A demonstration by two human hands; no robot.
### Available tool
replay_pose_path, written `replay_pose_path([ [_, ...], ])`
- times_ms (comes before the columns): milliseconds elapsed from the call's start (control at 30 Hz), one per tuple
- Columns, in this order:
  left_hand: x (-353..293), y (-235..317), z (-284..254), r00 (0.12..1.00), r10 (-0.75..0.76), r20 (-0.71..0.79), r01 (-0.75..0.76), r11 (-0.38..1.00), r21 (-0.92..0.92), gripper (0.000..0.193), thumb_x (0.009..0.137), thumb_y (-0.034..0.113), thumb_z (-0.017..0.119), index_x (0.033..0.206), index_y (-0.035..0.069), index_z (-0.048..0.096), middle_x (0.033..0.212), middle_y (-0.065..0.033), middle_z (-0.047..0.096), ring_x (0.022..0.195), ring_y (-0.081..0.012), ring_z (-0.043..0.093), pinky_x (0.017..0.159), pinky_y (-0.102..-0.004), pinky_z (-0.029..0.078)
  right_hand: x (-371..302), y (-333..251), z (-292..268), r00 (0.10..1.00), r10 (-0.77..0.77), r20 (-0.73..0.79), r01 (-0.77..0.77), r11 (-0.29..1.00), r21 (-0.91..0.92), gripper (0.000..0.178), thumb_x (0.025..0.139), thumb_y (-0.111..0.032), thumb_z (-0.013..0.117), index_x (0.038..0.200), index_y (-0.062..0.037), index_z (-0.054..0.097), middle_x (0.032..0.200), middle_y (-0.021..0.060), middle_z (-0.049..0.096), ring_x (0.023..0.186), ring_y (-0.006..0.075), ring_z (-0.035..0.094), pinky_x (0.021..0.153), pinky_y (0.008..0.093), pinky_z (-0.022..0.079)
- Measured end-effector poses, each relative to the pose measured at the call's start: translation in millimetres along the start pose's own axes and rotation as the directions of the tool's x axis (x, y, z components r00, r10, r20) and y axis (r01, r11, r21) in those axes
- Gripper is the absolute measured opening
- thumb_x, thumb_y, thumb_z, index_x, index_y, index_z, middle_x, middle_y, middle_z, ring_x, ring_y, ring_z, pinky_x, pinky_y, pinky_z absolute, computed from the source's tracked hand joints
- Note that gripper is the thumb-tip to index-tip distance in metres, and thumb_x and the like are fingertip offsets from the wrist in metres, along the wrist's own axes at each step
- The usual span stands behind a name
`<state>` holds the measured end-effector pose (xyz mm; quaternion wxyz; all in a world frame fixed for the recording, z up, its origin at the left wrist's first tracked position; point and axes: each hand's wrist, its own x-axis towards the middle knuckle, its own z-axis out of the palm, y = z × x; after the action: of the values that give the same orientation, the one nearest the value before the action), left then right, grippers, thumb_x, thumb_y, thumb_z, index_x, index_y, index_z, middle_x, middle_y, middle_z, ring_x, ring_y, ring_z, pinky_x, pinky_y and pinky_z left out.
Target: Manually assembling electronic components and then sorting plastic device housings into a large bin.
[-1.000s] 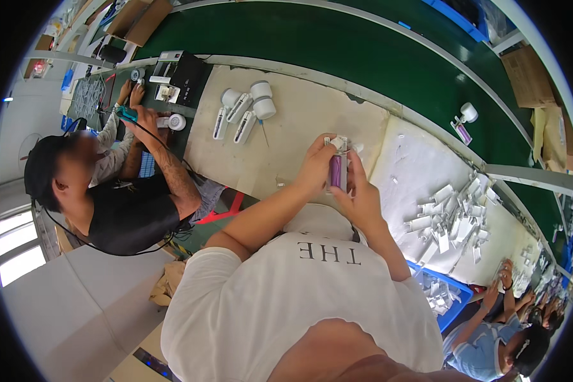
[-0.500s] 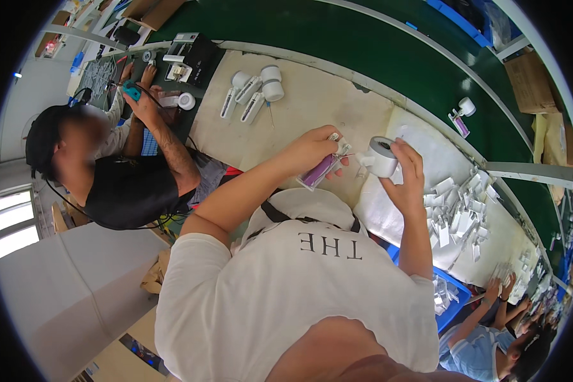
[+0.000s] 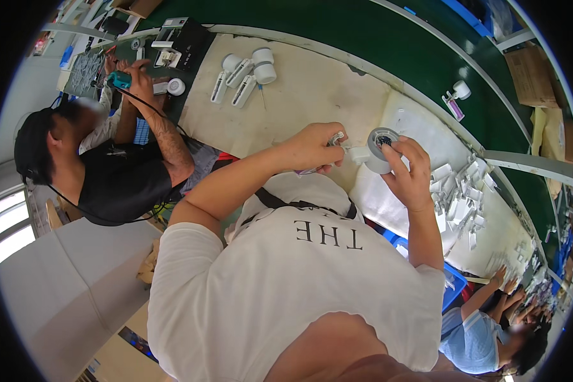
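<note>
My left hand (image 3: 313, 148) is closed around a small white housing (image 3: 337, 137) with a purple cylinder in it; only its end and a purple sliver below my fingers show. My right hand (image 3: 414, 173) grips a round white-and-grey head (image 3: 378, 164) by its rim, fingertips at its dark centre, its open face turned up toward me. A white neck piece (image 3: 360, 154) sticks out from the head toward my left hand. The two parts are close together above the near edge of the table; whether a wire joins them I cannot tell.
Several white devices (image 3: 242, 94) with round heads stand or lie at the back left, beside a thin screwdriver (image 3: 263, 99). White plastic parts (image 3: 461, 198) are heaped to the right. Another device (image 3: 454, 109) rests on the green belt. A co-worker (image 3: 114, 162) holds a teal tool (image 3: 120, 79).
My right hand has tipped the round head so its open face shows, fingers now at its centre. My left hand has turned, hiding most of the purple cylinder. The co-worker's teal tool has shifted.
</note>
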<state>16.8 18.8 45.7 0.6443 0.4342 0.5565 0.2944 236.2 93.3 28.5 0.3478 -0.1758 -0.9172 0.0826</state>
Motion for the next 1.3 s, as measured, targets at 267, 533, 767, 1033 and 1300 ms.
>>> replay_pose_path([
  [267, 13.4, -15.1, 3.3, 0.981, 0.138, 0.138, -0.194, 0.764, 0.615, 0.028, 0.069, 0.014, 0.056, 0.09, -0.001, 0.046, 0.062, -0.0151, 0.053, 0.054, -0.0211, 0.052, 0.051, -0.032, 0.041, 3.1, 15.5, 2.9, 0.755, 0.202, 0.624, -0.614, 0.554, 0.563, 0.046, 0.074, -0.018, 0.062, 0.118, -0.0104, 0.048, 0.11, 0.0107, 0.045, 0.102, 0.0241, 0.044, 0.081, 0.0296, 0.038],
  [533, 25.6, -19.6, 9.0, 0.967, -0.096, 0.236, -0.082, 0.759, 0.646, 0.029, 0.073, 0.015, 0.054, 0.094, -0.002, 0.045, 0.066, -0.0161, 0.054, 0.057, -0.0227, 0.054, 0.054, -0.0328, 0.043, -26.1, 21.3, 25.6, 0.763, 0.173, 0.623, -0.616, 0.489, 0.618, 0.046, 0.077, -0.023, 0.058, 0.121, -0.0132, 0.047, 0.117, 0.0082, 0.042, 0.106, 0.0216, 0.043, 0.084, 0.028, 0.038],
  [767, 37.4, -25.8, 5.4, 0.943, -0.244, 0.227, 0.271, 0.958, -0.096, 0.025, 0.082, 0.018, 0.05, 0.099, 0.0, 0.047, 0.077, -0.0101, 0.057, 0.06, -0.0182, 0.056, 0.053, -0.0281, 0.046, -87.0, 81.0, 36.3, 0.675, 0.598, 0.433, -0.691, 0.306, 0.655, 0.031, 0.084, -0.023, 0.05, 0.11, -0.0068, 0.054, 0.106, 0.0117, 0.056, 0.101, 0.0244, 0.05, 0.09, 0.0306, 0.037],
  [1033, 52.8, -24.6, -2.5, 0.984, -0.105, 0.144, 0.17, 0.795, -0.582, 0.032, 0.085, 0.024, 0.045, 0.102, -0.003, 0.048, 0.087, -0.0176, 0.059, 0.074, -0.0237, 0.06, 0.06, -0.032, 0.049, -218.7, 174.5, -10.8, 0.618, 0.675, 0.404, -0.425, 0.718, -0.551, 0.043, 0.066, -0.003, 0.058, 0.107, -0.0167, 0.053, 0.117, 0.0065, 0.046, 0.113, 0.0266, 0.04, 0.09, 0.0387, 0.039],
  [1300, 41.9, -30.5, -14.4, 0.999, 0.022, -0.033, -0.034, 0.898, -0.438, 0.03, 0.086, 0.021, 0.044, 0.106, 0.0, 0.05, 0.099, -0.0156, 0.059, 0.086, -0.0198, 0.058, 0.068, -0.0286, 0.048, -144.3, 155.7, 5.1, 0.285, 0.937, 0.202, -0.958, 0.275, 0.08, 0.032, 0.074, -0.007, 0.059, 0.104, -0.0077, 0.048, 0.091, 0.0074, 0.057, 0.08, 0.0192, 0.059, 0.063, 0.0305, 0.047],
])
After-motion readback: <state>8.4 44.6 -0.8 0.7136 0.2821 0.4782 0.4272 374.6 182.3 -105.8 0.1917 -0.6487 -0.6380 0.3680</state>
